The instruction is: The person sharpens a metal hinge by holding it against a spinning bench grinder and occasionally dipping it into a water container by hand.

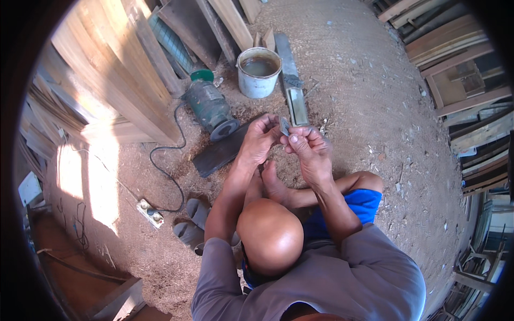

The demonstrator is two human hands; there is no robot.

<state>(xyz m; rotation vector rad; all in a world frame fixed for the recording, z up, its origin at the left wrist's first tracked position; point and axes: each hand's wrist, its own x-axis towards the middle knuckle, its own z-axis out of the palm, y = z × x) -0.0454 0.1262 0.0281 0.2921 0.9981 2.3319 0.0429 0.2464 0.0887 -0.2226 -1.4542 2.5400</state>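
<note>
A small flat grey metal blade (284,126) is held up between both hands, above my crossed legs. My left hand (261,139) pinches it from the left side, fingers closed. From the right, my right hand (309,148) grips its lower end between thumb and fingers. Just beyond the hands, a pale rectangular sharpening stone (296,107) lies on a long board (287,56). A dark cloth or rag (293,81) rests at the stone's far end. Fingers cover much of the blade, so its full shape is hidden.
A white bucket (258,85) of murky water stands beyond the hands. Left of it sits a green motor grinder (210,104), near a dark plank (220,153). Its cord reaches a power strip (150,213). Sandals (190,235) lie nearby; timber (107,64) leans at left.
</note>
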